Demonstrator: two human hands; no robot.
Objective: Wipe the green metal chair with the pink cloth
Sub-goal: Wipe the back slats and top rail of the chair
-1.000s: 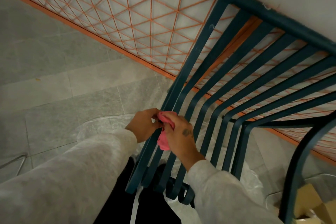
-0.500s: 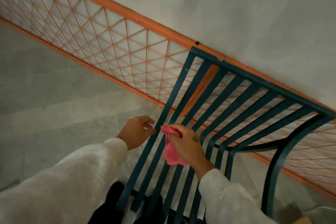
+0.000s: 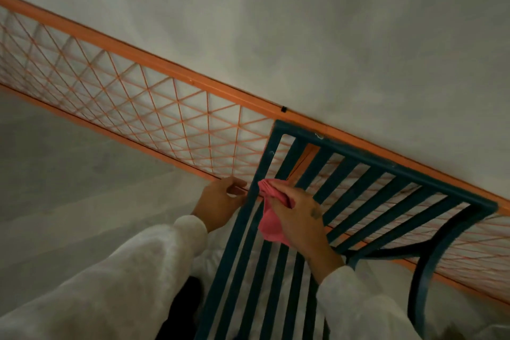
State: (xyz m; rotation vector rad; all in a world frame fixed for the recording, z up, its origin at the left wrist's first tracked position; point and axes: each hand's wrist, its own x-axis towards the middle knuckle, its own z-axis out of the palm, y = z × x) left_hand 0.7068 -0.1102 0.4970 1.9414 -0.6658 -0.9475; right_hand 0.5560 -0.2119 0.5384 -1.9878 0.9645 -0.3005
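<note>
While your right hand [image 3: 300,218] lies over the slats, its fingers are curled and bunch the pink cloth [image 3: 271,225] against the metal. One crumpled end of the cloth pokes out past your fingertips. The rest hangs below your palm, between the second and third slats from the left. Your left hand [image 3: 219,200] sits just beside it, with thumb and curled fingers closing on the chair's outer left rail. Both arms wear pale, fuzzy sleeves [image 3: 124,284].

The green metal chair [image 3: 386,170] is a dark teal-green, dull rather than glossy. It is built of flat parallel slats that run from your lap up to a straight crossbar. That crossbar lies along the top bar of the orange lattice panel [image 3: 138,102], though you cannot tell whether the two touch. On the right side, a curved tube [image 3: 430,257] sweeps down from the crossbar's end, and a thinner brace joins it. Something pale and blurred shows through the gaps between the lower slats. It is too soft to make out.

The lattice panel is a grid of thin orange wires crossing in triangles, framed by orange bars, with a small black clip [image 3: 283,109] on its top bar. It stands against a plain grey-white wall [image 3: 303,22], and grey floor [image 3: 69,188] spreads to your left.
</note>
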